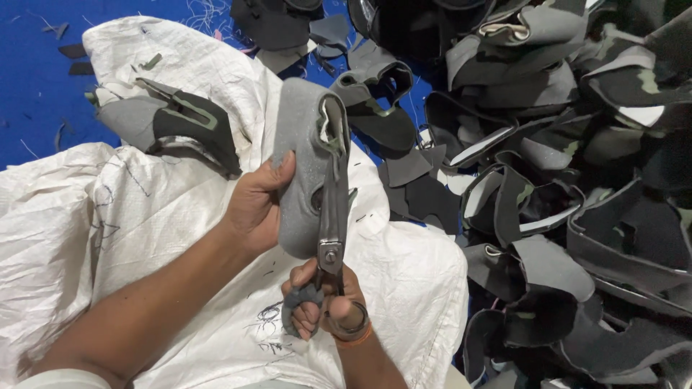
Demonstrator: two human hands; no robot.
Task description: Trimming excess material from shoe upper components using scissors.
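Observation:
My left hand (258, 203) grips a grey padded shoe-upper piece (301, 166) and holds it upright, thumb on its left face. My right hand (326, 302) has its fingers through the handles of metal scissors (333, 216). The blades run up along the piece's right edge, near its green-trimmed opening at the top. Both hands are over a white woven sack (404, 281) that lies across my lap.
Another grey and dark upper piece (173, 122) rests on the sack at the upper left. A large heap of dark camouflage-patterned upper pieces (569, 180) fills the right side. Blue floor (36, 86) with scraps and threads shows at the upper left.

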